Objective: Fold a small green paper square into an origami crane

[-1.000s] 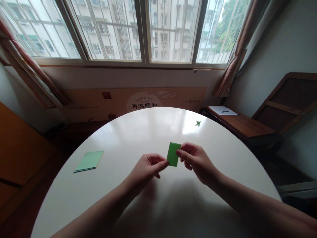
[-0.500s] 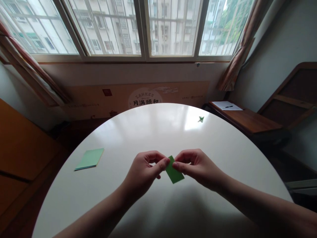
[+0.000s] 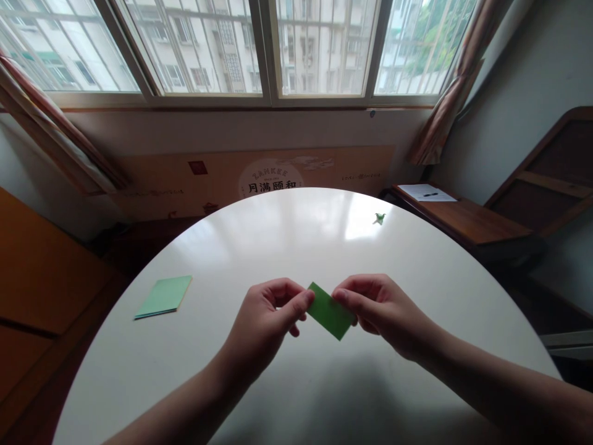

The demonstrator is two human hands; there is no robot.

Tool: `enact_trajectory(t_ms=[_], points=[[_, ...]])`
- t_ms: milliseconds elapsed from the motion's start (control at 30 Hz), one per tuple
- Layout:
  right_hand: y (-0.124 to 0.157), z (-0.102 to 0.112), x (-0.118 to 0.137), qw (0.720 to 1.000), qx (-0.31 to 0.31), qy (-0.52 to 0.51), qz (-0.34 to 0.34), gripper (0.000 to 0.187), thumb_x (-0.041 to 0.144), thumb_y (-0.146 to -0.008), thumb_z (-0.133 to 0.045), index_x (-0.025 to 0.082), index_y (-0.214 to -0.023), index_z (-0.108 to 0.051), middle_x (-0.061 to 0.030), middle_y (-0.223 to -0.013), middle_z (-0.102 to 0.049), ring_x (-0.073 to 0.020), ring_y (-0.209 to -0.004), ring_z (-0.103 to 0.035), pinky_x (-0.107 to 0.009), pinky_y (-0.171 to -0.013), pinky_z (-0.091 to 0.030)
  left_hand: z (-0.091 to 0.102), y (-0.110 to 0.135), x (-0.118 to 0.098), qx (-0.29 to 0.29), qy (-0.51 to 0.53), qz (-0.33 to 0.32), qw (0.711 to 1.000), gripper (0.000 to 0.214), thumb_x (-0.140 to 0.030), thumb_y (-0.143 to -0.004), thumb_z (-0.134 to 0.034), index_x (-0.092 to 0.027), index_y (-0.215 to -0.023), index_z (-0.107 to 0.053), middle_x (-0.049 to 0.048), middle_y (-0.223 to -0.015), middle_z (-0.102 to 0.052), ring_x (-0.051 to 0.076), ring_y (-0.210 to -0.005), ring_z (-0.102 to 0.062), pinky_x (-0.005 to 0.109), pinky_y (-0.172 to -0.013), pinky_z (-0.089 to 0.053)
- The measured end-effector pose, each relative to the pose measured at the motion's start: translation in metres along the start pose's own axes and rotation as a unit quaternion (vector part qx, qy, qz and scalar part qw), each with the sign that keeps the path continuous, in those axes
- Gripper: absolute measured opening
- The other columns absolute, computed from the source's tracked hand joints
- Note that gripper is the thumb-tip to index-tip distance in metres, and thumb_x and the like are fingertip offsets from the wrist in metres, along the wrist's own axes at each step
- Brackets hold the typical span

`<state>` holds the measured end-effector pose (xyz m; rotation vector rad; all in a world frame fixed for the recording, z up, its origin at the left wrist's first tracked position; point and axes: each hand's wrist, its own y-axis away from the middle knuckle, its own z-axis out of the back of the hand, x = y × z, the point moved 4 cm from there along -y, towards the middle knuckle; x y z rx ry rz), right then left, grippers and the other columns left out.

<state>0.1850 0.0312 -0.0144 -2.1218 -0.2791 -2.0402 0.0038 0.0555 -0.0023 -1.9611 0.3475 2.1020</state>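
A small folded green paper point(image 3: 330, 311) is held above the round white table point(image 3: 287, 247), between both my hands. My left hand point(image 3: 264, 321) pinches its upper left corner with thumb and forefinger, the other fingers curled. My right hand point(image 3: 380, 309) pinches its right edge, fingers closed around it. The paper lies tilted, its long side running down to the right.
A stack of light green paper sheets point(image 3: 164, 295) lies at the table's left. A tiny green folded figure point(image 3: 379, 217) sits at the far right of the table. A dark wooden side table point(image 3: 467, 222) with a white sheet and pen point(image 3: 426, 193) stands to the right.
The green paper went from upright, held higher, to lower and turned so its long side slopes down right. Both hands dropped slightly and kept their pinch.
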Motion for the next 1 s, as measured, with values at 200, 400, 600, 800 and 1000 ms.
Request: enact_trajectory(t_ms=[200,400,600,800,1000], points=[[-0.002,-0.003,-0.002,0.999,0.017,-0.020,-0.030,0.025,0.037,-0.076,-0.082,0.016,-0.084,-0.072,0.0026,-0.063,-0.056,-0.0064,-0.049,-0.037,-0.020,-0.042,-0.023,0.009,-0.002,0.000,-0.090,0.055,-0.009,0.994,0.024,-0.037,-0.075,-0.078,-0.014,-0.070,-0.073,0.0020,-0.060,-0.063,0.012,-0.057,-0.056,0.019,-0.048,-0.046],[0.000,0.005,-0.003,0.992,-0.071,-0.102,-0.014,0.028,0.042,-0.079,-0.080,0.018,-0.079,-0.065,0.0036,-0.060,-0.052,-0.0078,-0.049,-0.037,-0.021,-0.043,-0.023,0.002,0.000,-0.001,-0.048,0.019,-0.018,0.999,0.027,-0.038,-0.076,-0.075,-0.015,-0.065,-0.069,0.0015,-0.063,-0.061,0.012,-0.056,-0.053,0.021,-0.049,-0.047],[-0.002,0.009,-0.002,0.986,-0.074,-0.149,-0.001,0.024,0.037,-0.082,-0.078,0.018,-0.078,-0.063,0.0049,-0.058,-0.048,-0.0064,-0.047,-0.032,-0.020,-0.042,-0.018,-0.009,0.002,0.002,0.086,-0.059,0.024,0.994,0.028,-0.040,-0.079,-0.071,-0.015,-0.067,-0.069,0.0011,-0.064,-0.059,0.013,-0.058,-0.053,0.022,-0.052,-0.047],[0.000,0.001,-0.004,0.991,-0.013,-0.124,-0.038,0.027,0.033,-0.080,-0.078,0.016,-0.071,-0.061,0.0052,-0.055,-0.051,-0.0051,-0.044,-0.035,-0.019,-0.040,-0.019,-0.010,0.002,-0.001,0.077,-0.060,0.005,0.995,0.032,-0.044,-0.084,-0.067,-0.014,-0.085,-0.076,0.0047,-0.072,-0.067,0.015,-0.064,-0.056,0.023,-0.054,-0.047],[0.002,-0.001,-0.005,0.996,0.004,-0.076,-0.054,0.023,0.029,-0.080,-0.077,0.015,-0.070,-0.062,0.0039,-0.055,-0.055,-0.0041,-0.043,-0.034,-0.017,-0.039,-0.019,-0.013,0.008,0.001,0.069,-0.076,0.016,0.995,0.020,-0.033,-0.080,-0.072,-0.014,-0.075,-0.076,0.0028,-0.067,-0.065,0.012,-0.058,-0.052,0.020,-0.049,-0.038]])
